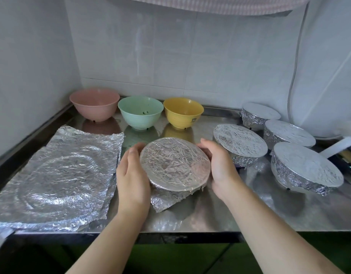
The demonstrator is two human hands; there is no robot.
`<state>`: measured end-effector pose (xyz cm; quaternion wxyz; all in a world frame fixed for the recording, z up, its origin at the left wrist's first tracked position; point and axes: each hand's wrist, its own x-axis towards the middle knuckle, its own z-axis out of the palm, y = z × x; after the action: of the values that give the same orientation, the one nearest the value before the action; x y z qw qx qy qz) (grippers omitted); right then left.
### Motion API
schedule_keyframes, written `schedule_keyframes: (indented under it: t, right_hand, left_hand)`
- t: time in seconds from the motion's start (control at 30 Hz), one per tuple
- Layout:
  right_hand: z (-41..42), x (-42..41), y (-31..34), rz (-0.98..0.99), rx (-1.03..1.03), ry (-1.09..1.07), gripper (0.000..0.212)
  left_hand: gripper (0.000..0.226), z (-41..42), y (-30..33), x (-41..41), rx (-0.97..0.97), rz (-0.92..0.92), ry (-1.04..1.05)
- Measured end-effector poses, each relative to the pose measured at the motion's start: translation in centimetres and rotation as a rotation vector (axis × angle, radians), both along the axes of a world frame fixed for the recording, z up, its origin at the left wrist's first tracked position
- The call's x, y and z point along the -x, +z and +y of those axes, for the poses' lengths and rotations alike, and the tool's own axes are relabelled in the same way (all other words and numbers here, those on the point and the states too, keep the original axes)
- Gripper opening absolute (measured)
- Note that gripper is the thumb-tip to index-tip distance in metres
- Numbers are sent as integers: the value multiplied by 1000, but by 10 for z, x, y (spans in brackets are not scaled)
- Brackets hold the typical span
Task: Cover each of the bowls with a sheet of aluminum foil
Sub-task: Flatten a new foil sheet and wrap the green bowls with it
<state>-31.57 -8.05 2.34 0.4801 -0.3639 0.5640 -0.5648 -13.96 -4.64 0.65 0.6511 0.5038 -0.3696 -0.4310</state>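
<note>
Both hands are wrapped around one bowl: the left hand (133,175) is pressed against its left side and the right hand (220,167) against its right side, with the fingers bent to the round shape. Between the hands sits this foil-covered bowl (174,164), tilted a little toward the person, with a loose foil flap (164,200) sticking out below it near the left wrist. That flap is not yet tucked in, so this bowl looks almost done. Off to the right of the right hand, four finished bowls (240,140) are seen, each wrapped in foil and standing close together. Beyond the fingertips, three bowls are left open: a pink bowl (94,104), a green bowl (140,112) and a yellow bowl (183,112). So five are wrapped or nearly wrapped, and three are left to do. Spare foil sheets (57,175) are laid flat just left of the left hand. The front edge of the counter (249,214) is near the wrists, so little room is left on that side. Some bare room is seen between the hands and the open bowls. Walls close in the far side and the left side.
</note>
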Motion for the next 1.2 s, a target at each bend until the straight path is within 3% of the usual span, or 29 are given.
schedule_keyframes:
  t: [0.13,0.27,0.5,0.67,0.93,1.1,1.2]
  right_hand:
    - [-3,1,5,-67,83,15,39]
    - [1,-5,2,-205,34,113,47]
    - [15,-25,-9,-417,67,-109,51]
    - [21,-33,-11,-442,78,-200,45]
    - [14,-16,-5,-309,84,-67,40]
    - [20,-26,-10,-408,86,-136,42]
    - [21,-27,-11,-384,74,-107,46]
  left_hand:
    - [36,14,-6,4,1,61,48]
    - [35,28,-11,23,56,83,29]
    - [37,-1,-8,26,56,243,81]
    - [41,-3,-1,24,26,281,118]
    - [25,11,-13,30,58,228,75]
    - [33,2,-19,32,24,267,55]
    - [36,4,-18,28,-2,192,16]
